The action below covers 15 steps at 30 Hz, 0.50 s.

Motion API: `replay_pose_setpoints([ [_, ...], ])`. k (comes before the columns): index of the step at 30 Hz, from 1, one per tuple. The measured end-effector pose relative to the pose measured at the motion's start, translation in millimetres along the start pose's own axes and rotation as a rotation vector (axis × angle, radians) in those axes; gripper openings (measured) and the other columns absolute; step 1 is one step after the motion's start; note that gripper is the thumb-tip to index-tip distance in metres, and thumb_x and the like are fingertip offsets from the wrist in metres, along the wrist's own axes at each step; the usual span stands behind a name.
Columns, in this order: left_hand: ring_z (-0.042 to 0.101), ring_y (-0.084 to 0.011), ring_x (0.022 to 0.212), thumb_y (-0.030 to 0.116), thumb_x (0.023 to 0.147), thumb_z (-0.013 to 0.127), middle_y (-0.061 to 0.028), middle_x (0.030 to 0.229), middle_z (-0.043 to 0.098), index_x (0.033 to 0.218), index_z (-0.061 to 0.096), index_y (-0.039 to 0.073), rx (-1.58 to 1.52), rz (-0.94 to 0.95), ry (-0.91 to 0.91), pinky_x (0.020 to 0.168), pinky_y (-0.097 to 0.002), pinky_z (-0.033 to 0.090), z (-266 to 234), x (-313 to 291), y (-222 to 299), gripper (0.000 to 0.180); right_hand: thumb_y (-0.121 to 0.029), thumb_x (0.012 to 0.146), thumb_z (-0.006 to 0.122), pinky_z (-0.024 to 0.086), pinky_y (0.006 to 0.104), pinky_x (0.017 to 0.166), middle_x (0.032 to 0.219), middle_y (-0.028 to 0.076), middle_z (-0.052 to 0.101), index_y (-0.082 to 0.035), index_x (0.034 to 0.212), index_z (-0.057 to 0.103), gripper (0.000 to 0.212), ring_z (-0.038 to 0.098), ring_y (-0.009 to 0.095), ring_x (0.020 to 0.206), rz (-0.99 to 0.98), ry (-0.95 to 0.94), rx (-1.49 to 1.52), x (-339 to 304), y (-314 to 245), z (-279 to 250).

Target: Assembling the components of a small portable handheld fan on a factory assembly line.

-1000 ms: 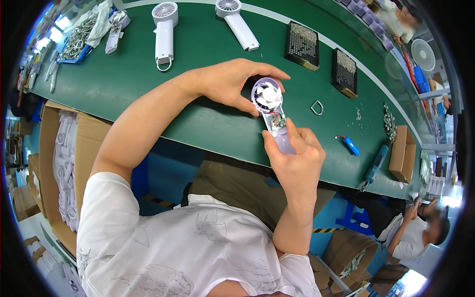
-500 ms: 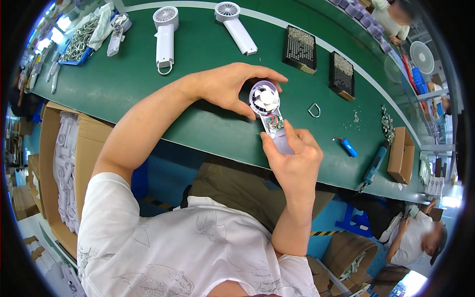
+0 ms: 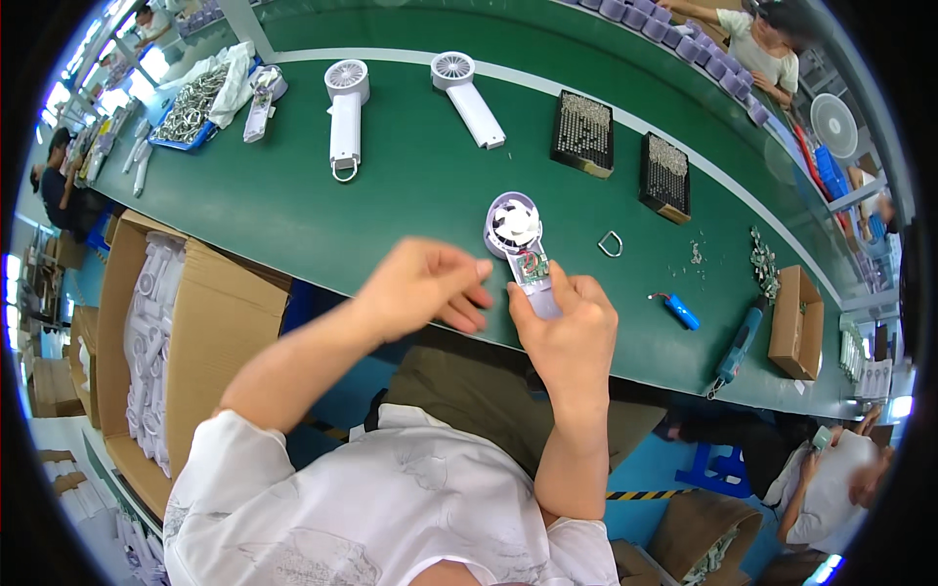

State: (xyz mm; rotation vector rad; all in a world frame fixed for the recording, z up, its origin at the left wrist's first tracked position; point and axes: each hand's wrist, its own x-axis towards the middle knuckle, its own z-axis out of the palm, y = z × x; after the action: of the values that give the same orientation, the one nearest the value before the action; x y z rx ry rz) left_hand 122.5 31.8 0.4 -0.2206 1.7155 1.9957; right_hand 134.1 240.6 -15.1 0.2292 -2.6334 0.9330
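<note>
My right hand [image 3: 572, 327] grips the handle of an opened lavender handheld fan [image 3: 516, 221] between thumb and fingers. The fan's head points away from me and shows white blades; a green circuit board [image 3: 531, 266] with thin wires lies bare below them. To the left, clear of the fan, my left hand [image 3: 422, 285] hangs in the air near the table's front edge. Its fingers are loosely bent and apart, with nothing visible in them. Right of the fan lie a metal D-shaped ring [image 3: 611, 243] and a blue battery [image 3: 681, 312] with a short lead.
Two white handheld fans [image 3: 346, 122] [image 3: 469, 102] lie farther back, left of two black trays [image 3: 583, 134] [image 3: 665, 176] of small metal parts. A teal electric screwdriver [image 3: 740, 347] and small carton [image 3: 796, 322] are at right. A blue tray of metal rings [image 3: 195, 109] and large carton [image 3: 220, 337] are left.
My left hand has left the fan's head and drawn back toward me and to the left. My right hand still holds the fan. The view has tilted slightly.
</note>
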Motion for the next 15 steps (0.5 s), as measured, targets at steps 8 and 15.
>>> replay_pose_setpoints([
  [8,0.063,-0.0398,0.131,0.059,0.112,0.04,-0.0276,0.14,0.062,0.145,0.049,-0.013,-0.631,-0.108,-0.264,0.113,-0.0545,0.05,60.8,-41.8,-88.5,0.08,-0.022,0.079,0.089,0.055,0.0421,0.062,0.082,0.016,0.067,0.001,0.115,0.079,0.043,0.07,0.032,0.07,-0.005,-0.044,-0.034,-19.1,-10.8,-12.4],
  [15,0.045,-0.026,0.149,0.057,0.114,0.029,-0.0047,0.16,0.05,0.159,0.045,0.016,-0.975,0.014,-0.415,0.122,-0.0514,0.036,85.4,-29.3,-116.0,0.062,-0.024,0.078,0.091,0.056,0.0402,0.06,0.086,0.015,0.07,0.004,0.113,0.079,0.047,0.071,0.029,0.07,0.01,-0.035,-0.038,-39.9,-17.7,-18.7],
])
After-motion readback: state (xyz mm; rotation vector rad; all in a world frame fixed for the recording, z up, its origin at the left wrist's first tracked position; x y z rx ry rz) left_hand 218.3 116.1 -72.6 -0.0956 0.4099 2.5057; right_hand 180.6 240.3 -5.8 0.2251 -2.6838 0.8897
